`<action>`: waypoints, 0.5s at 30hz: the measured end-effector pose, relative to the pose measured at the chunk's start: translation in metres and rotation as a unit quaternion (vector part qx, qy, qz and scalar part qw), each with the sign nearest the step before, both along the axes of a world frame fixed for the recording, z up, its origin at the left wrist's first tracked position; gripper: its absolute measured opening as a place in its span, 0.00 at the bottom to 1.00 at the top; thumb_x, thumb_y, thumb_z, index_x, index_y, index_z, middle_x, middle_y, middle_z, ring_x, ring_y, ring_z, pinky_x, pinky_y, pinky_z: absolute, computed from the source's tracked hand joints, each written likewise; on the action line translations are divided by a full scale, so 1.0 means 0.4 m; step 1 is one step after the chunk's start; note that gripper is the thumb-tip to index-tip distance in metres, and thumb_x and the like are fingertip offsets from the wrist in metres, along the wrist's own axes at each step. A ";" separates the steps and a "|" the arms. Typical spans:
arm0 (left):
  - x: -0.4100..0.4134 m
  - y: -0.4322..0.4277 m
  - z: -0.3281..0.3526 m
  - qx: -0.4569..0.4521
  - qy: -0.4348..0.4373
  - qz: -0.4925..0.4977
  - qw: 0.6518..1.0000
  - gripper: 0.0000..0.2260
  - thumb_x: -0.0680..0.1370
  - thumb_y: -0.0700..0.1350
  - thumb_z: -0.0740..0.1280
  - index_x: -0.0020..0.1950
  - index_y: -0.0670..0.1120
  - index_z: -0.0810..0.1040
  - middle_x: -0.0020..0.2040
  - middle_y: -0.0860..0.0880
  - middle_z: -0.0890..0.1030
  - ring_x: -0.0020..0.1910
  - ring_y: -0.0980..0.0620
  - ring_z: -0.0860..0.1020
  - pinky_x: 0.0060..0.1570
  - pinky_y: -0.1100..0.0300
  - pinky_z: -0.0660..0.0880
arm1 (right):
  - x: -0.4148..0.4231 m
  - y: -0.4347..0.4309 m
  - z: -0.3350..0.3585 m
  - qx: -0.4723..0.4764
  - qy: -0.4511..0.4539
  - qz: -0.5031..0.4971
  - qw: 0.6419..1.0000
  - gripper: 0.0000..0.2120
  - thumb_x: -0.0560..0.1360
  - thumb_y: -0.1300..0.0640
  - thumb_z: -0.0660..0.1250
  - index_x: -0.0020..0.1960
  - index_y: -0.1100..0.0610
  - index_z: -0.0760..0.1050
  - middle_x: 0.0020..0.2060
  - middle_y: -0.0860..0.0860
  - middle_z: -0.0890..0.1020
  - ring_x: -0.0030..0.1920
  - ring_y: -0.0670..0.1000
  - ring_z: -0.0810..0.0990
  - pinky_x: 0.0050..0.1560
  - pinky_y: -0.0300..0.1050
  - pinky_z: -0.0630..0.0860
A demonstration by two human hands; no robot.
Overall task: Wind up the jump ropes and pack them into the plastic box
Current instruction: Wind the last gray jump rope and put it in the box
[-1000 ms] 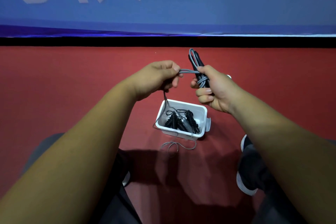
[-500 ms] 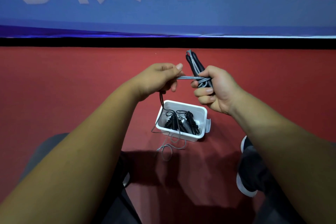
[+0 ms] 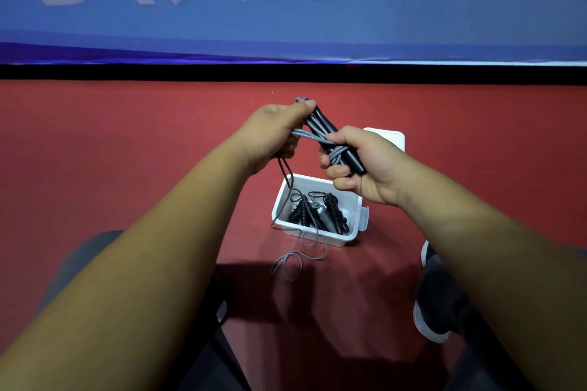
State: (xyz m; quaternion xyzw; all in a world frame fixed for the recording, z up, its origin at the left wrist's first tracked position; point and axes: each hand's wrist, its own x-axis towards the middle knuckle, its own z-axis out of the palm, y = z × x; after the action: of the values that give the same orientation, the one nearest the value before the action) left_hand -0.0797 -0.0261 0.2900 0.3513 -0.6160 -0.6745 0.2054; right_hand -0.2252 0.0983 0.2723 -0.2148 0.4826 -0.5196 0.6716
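Note:
My right hand [image 3: 365, 165] grips the black handles of a jump rope [image 3: 336, 149], with grey cord wound around them. My left hand [image 3: 276, 133] pinches the grey cord near the handles' far tips. The loose end of the cord [image 3: 292, 260] hangs down past the box and loops on the red floor. Below my hands stands the white plastic box [image 3: 357, 225], open, with several wound black and grey ropes [image 3: 317, 213] inside.
A white lid [image 3: 394, 140] lies on the red floor behind my right hand. A blue banner [image 3: 286, 25] with a black base strip closes off the far side. My knees and dark shoes [image 3: 435, 305] frame the box.
My left hand has carried the cord up and over toward the far tips of the handles, adding a wrap. The loose loop on the floor has shortened and shifted.

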 end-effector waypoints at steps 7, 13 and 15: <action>-0.009 0.005 -0.009 0.009 0.002 0.022 1.000 0.15 0.83 0.48 0.66 0.38 0.49 0.69 0.28 0.50 0.57 0.28 0.51 0.53 0.33 0.53 0.52 | -0.005 0.004 0.002 0.040 -0.014 0.026 0.999 0.15 0.82 0.50 0.64 0.59 0.59 0.80 0.36 0.50 0.75 0.32 0.47 0.71 0.41 0.50 0.82; -0.004 -0.001 -0.002 0.027 -0.012 -0.006 1.000 0.21 0.81 0.59 0.68 0.31 0.52 0.70 0.30 0.49 0.57 0.30 0.48 0.54 0.33 0.56 0.58 | 0.002 -0.005 0.002 0.033 0.007 -0.017 0.999 0.12 0.82 0.52 0.62 0.55 0.60 0.77 0.33 0.49 0.70 0.27 0.44 0.58 0.23 0.38 0.59; 0.002 -0.010 -0.003 0.034 -0.024 -0.033 0.999 0.21 0.79 0.65 0.68 0.39 0.49 0.78 0.31 0.49 0.62 0.30 0.49 0.58 0.34 0.57 0.63 | -0.008 -0.005 0.001 0.036 0.018 -0.032 0.999 0.11 0.82 0.52 0.62 0.54 0.60 0.76 0.33 0.49 0.70 0.27 0.45 0.57 0.23 0.38 0.56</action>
State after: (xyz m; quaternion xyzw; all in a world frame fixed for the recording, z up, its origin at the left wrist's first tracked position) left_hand -0.0787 -0.0301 0.2889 0.3537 -0.6087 -0.6929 0.1559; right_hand -0.2284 0.0961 0.2727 -0.1838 0.5198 -0.5190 0.6532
